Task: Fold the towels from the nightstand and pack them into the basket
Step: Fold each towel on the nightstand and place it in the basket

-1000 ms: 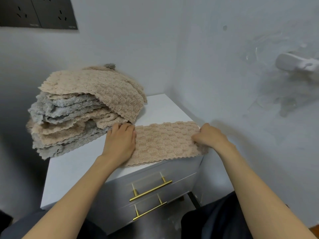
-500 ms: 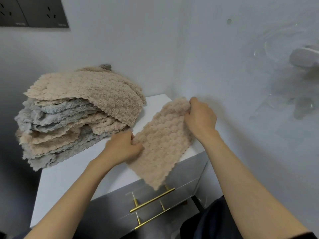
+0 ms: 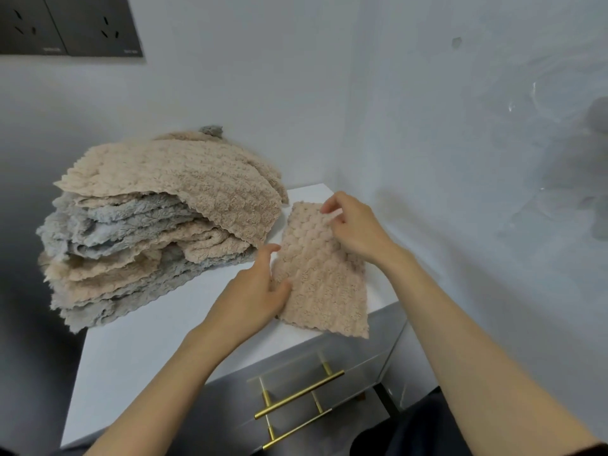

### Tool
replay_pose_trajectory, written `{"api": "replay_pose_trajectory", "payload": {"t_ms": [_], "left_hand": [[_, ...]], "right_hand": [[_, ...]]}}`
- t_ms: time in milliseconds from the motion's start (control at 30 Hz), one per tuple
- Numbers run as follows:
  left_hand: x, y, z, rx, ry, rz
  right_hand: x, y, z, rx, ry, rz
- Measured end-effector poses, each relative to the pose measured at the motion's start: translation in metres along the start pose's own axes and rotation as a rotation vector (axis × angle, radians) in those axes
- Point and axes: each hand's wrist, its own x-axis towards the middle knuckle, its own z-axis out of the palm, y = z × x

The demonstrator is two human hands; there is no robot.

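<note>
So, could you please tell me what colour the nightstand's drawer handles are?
The drawer handles are gold, best seen in the head view.

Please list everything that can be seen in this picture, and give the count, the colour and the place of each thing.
Folded beige fleece towel: one, beige, front right of the nightstand top.
Pile of unfolded fleece towels: one pile, beige and grey layers, back left of the nightstand top.
White nightstand: one, white top, grey drawer fronts, in the wall corner.
Gold bar drawer handles: two, gold, on the drawer fronts.
Dark wall socket plates: two, dark grey, upper left wall.
Left hand: grips the folded towel's left edge.
Right hand: pinches the folded towel's far part.
</note>
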Motion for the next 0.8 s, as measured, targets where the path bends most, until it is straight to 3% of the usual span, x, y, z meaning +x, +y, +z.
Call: {"api": "replay_pose_trajectory", "payload": {"t_ms": [167,367,467,567,800], "left_hand": [[-0.011,0.000,-0.009,0.326,0.022,0.025],[-0.019,-0.006,-0.015,0.239,-0.049,0.134],[-0.025,-0.009,-0.019,0.247,-0.112,0.218],[-0.031,-0.010,-0.021,0.264,-0.182,0.244],[-0.031,-0.008,-0.020,0.312,-0.151,0.257]], "right_hand": [[-0.046,-0.018,-0.019,-0.129,-0.298,-0.049],[-0.094,-0.026,-0.016,-0.340,-0.545,-0.129],[-0.112,-0.017,-0.006,-0.554,-0.493,-0.260],[-0.120,-0.010,-0.002,-0.556,-0.374,-0.343],[-0.109,-0.005,-0.034,-0.289,-0.266,-0.152]]}}
